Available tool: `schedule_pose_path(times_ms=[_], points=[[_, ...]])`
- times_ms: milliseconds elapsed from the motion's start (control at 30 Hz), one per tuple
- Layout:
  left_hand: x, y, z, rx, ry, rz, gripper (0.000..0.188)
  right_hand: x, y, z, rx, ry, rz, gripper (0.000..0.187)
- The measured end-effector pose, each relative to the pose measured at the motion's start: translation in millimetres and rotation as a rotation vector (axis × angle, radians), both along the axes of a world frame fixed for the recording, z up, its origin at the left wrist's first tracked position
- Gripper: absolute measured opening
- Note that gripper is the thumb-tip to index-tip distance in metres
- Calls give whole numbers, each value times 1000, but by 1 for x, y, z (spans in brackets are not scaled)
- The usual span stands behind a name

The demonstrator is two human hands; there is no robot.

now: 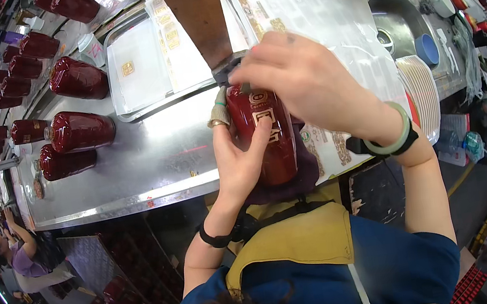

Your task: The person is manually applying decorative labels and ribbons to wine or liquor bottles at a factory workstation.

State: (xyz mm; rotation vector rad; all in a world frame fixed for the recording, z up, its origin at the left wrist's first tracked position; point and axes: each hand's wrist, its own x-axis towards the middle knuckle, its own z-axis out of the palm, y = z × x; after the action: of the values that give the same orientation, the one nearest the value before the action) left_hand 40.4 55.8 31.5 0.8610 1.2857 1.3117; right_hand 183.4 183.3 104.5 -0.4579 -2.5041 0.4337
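Note:
A glossy dark red bottle with gold decals lies in front of me, over a dark cloth at the bench edge. Its far end meets a dark padded piece at the foot of a brown post. My left hand grips the bottle's left side, thumb across it beside the decal; a cloth cover with a green band sits on one finger. Over the bottle's far end, my right hand is closed with bent, slightly blurred fingers. Whatever they may pinch is hidden.
Several dark red bottles stand or lie at the left. A white tray and decal sheets lie beyond the bottle. Plastic-covered sheets spread rightward, near a stack of pale sheets and a sink holding a blue cup.

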Motion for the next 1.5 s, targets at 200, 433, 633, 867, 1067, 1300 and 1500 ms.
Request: schedule_pose_path(times_ms=[200, 433, 633, 867, 1067, 1300, 1500], points=[[-7, -8, 1, 23, -340, 4, 66, 15, -1, -5, -336, 263, -311, 21], [-8, -16, -3, 13, -272, -52, 68, 31, -74, -66, -1194, 364, -385, 85], [-7, -16, 0, 14, -208, -54, 73, 28, -80, -70, -1243, 403, -401, 84], [-9, -17, 3, 25, -281, -75, 67, 35, -52, -40, -678, 303, -456, 58], [-16, -23, -12, 45, -249, -63, 83, 14, -26, -15, 361, 54, 48, 25], [-28, -30, -17, 119, -133, 112, 90, 4, -47, -28, 94, 77, 181, 17], [-25, -34, -13, 150, -84, 130, 91, 24, -10, -53, 508, 211, 15, 14]])
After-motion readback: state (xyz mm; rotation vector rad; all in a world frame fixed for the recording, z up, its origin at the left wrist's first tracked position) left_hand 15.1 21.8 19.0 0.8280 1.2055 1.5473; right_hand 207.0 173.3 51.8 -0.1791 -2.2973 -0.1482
